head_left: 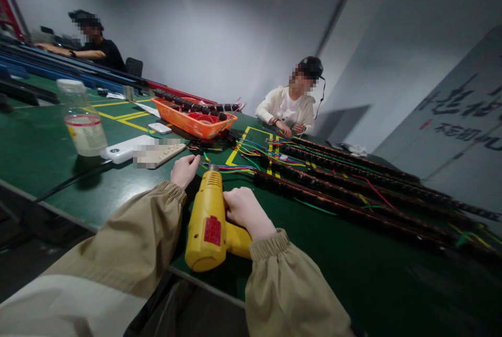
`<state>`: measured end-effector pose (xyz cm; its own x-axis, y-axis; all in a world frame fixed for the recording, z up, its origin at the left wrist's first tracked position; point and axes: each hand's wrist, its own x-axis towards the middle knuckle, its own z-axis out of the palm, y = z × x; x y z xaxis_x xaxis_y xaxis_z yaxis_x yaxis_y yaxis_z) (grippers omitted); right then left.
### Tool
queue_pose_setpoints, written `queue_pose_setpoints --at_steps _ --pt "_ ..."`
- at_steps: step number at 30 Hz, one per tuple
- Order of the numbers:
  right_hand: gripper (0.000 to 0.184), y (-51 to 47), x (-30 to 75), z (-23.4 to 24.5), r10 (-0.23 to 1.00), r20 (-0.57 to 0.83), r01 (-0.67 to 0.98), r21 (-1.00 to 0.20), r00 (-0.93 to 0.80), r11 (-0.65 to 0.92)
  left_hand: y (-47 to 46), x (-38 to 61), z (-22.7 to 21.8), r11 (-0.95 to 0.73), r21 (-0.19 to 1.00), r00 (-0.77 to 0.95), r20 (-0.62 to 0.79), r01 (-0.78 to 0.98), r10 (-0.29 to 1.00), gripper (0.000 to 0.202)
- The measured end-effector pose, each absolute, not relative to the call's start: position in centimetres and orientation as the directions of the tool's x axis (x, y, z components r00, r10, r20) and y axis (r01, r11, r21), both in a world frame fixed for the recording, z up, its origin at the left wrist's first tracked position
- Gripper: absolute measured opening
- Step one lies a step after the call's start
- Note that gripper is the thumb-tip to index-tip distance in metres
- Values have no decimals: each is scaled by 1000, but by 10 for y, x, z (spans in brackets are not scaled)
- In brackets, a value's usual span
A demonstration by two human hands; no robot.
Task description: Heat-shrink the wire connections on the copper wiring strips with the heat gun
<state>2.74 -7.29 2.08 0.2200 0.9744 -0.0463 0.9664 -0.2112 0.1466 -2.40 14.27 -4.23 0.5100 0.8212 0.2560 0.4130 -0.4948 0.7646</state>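
Observation:
My right hand point(246, 211) is wrapped round the handle of a yellow power tool point(207, 219) with a red label, its nose pointing away from me over the green table. My left hand point(184, 169) is closed in a pinch just left of the tool's tip, fingers pressed on something small that I cannot make out, next to a bundle of coloured wires point(235, 168). Both sleeves are tan.
Long dark strips with coloured wires point(353, 190) run across the table to the right. An orange basket point(192, 122) of dark parts stands behind, with a plastic bottle point(81, 122), a white power bank point(125, 149) and a phone. Two other people sit at the table's far side.

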Motion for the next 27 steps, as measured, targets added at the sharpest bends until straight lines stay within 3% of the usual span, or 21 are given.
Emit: queue_pose_setpoints --at_steps 10,18,27 --pt "17 -53 23 17 988 -27 973 178 155 -147 146 -24 -40 -481 783 582 193 393 790 41" --pt "18 -48 30 9 996 15 984 153 93 -94 154 -21 -50 -503 854 621 323 134 714 42" --pt "19 -59 47 3 998 27 994 96 57 -60 146 -22 -42 -528 796 585 286 296 759 40"
